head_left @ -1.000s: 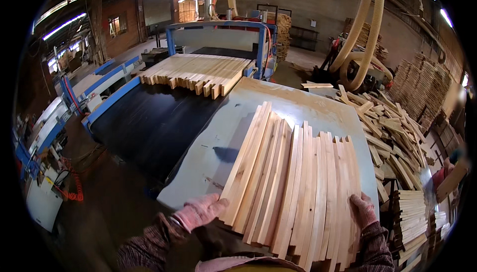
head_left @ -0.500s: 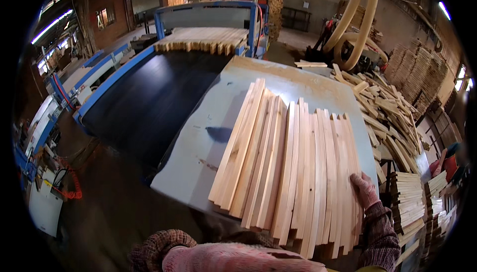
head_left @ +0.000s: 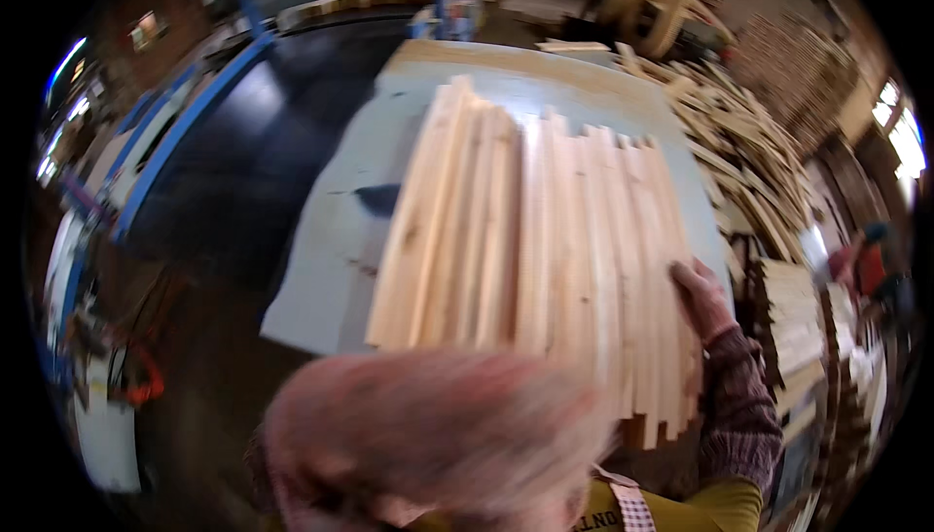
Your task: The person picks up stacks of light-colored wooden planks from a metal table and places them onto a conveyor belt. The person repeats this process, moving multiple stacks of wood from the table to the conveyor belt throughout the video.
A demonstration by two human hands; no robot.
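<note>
A row of pale wooden strips (head_left: 584,260) lies side by side on a light grey tabletop (head_left: 321,269). The strips' ends are uneven. At the row's right side, my right hand (head_left: 704,301) rests against the outermost strip, its fingers extended towards the wood and not wrapped round it. A purple knitted sleeve covers that arm. Close to the camera, my left hand (head_left: 438,425), in a pinkish glove, is heavily blurred and covers the near ends of the left-hand strips. Its fingers cannot be made out, nor whether it touches the wood.
A dark conveyor belt (head_left: 263,133) with a blue frame runs along the table's left. Beyond it, more boards (head_left: 350,4) lie in a machine. Loose offcuts (head_left: 744,162) are heaped at the right, above stacked strips (head_left: 790,313). A person (head_left: 861,260) is at the far right.
The view has tipped so that table and strips appear higher. My left hand has risen from the lower edge over the strips' near ends. My right hand stays at the row's right side.
</note>
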